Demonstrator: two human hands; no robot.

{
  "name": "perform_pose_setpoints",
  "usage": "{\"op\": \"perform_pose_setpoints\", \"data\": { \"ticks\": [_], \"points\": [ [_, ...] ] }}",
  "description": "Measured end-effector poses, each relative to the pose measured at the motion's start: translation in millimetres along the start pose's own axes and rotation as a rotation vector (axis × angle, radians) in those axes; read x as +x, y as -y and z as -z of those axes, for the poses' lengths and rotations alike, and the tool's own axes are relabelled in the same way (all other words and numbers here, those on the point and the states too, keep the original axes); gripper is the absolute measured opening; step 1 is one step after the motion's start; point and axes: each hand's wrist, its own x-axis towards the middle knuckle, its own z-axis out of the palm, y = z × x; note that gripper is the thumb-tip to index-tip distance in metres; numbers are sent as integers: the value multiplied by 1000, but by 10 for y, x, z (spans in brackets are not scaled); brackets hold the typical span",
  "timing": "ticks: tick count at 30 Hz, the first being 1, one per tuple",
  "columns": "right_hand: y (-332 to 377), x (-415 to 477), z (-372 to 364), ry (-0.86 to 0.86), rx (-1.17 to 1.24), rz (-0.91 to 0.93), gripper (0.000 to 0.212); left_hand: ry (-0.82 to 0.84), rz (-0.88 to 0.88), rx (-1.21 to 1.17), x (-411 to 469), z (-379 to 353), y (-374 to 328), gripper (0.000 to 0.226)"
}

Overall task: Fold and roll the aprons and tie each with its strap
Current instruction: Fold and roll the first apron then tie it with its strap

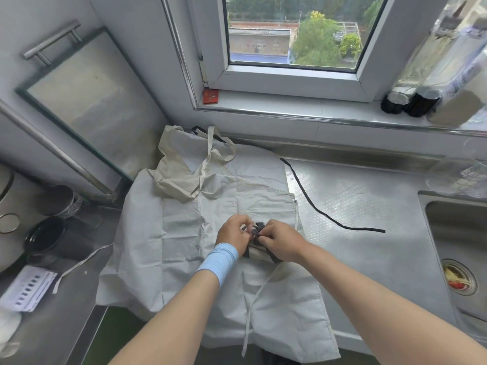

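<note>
A stainless-steel bench [369, 259] is seen beneath a window [290, 35], with a sink [434, 233] set into it at the right and a sill [290, 108] behind. Pale aprons [184, 233] are spread flat over the bench, their near edge hanging off it. On them, near the middle, a small rolled apron [259, 253] is held. Its dark strap [257, 229] is pinched between the curled fingers of the left hand [232, 233] and of the right hand [279, 239]. A loose black strap [369, 229] lies on bare steel to the right. The roll is largely covered by the hands, and whether a knot is formed cannot be told. Bottles [411, 101] on the sill are blurred and cut off.
</note>
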Motion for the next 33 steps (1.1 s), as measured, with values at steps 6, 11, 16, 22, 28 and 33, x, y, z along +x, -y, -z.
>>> {"op": "perform_pose_setpoints", "data": {
  "ticks": [6, 11, 16, 22, 28, 33],
  "points": [
    [6, 26, 75, 65, 299, -135, 26, 56, 33, -248, 54, -49, 67, 30],
    [18, 34, 119, 66, 521, -192, 39, 216, -48, -56, 9, 37, 93, 27],
    [69, 79, 135, -42, 440, -186, 20, 194, 17, -98, 9, 52, 70, 15],
    [94, -49, 115, -117, 216, 17, 31, 208, 84, -12, 37, 110, -26, 6],
    [-16, 99, 104, -193, 290, -162, 17, 381, 14, 66, 60, 153, 9, 53],
    [82, 158, 305, -188, 521, -209, 24, 394, -195, 504, 100, 71, 6, 51]
  ]
}}
